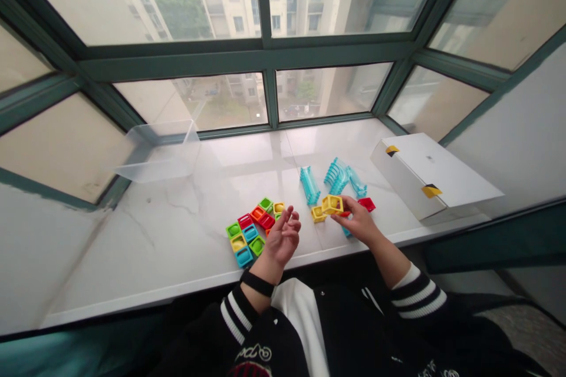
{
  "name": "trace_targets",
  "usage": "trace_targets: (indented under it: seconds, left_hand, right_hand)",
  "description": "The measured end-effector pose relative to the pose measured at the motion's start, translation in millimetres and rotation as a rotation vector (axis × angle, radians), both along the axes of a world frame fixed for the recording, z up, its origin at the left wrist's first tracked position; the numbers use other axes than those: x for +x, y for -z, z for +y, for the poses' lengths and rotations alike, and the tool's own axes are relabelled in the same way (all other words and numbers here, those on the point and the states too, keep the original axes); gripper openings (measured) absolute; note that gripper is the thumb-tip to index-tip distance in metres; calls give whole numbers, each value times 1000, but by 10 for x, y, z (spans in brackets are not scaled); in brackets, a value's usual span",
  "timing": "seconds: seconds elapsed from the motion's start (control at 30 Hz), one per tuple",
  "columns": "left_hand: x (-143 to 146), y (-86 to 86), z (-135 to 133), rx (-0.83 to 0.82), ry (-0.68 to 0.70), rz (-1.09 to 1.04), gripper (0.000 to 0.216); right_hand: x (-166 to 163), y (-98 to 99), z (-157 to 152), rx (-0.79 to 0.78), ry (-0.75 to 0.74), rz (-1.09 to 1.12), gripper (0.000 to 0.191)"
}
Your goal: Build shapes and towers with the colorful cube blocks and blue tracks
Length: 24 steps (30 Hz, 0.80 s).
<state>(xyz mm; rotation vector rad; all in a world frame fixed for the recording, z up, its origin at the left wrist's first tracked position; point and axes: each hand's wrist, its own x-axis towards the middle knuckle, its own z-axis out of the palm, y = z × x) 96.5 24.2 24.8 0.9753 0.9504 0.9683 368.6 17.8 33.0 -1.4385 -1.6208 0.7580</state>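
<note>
My right hand point(357, 221) grips a yellow hollow toy block point(332, 205) between thumb and fingers, raised a little over the sill. Another yellow block point(318, 214) lies just left of it, and a red piece point(367, 204) rests beyond my knuckles. A blue piece under that hand is mostly covered. My left hand point(284, 237) is held up, palm turned inward, fingers loosely bent and apart with nothing in them. Close to its left lies a cluster of green, red, yellow and blue blocks point(250, 232); the hand covers part of it.
Clear turquoise ribbed track pieces point(310, 185) lie beyond my right hand. A white box point(442, 174) with yellow-black tabs stands at the right. At the left is a transparent plastic bin point(159, 171). Green-framed windows point(269, 59) border the marble sill point(177, 259).
</note>
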Motion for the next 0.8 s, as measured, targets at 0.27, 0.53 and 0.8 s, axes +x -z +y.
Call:
trace_targets:
  seconds: [0.27,0.53,0.8]
  left_hand:
    - [252,-39,148,599,140,824,21]
    - [415,24,344,603,294,1121,52]
    - [502,162,428,521,284,1085,59]
  right_hand:
    - [137,53,164,0,13,-234,45]
    - [128,181,290,-10,-25,-383,46]
    - [164,264,338,-22,-25,-435,48]
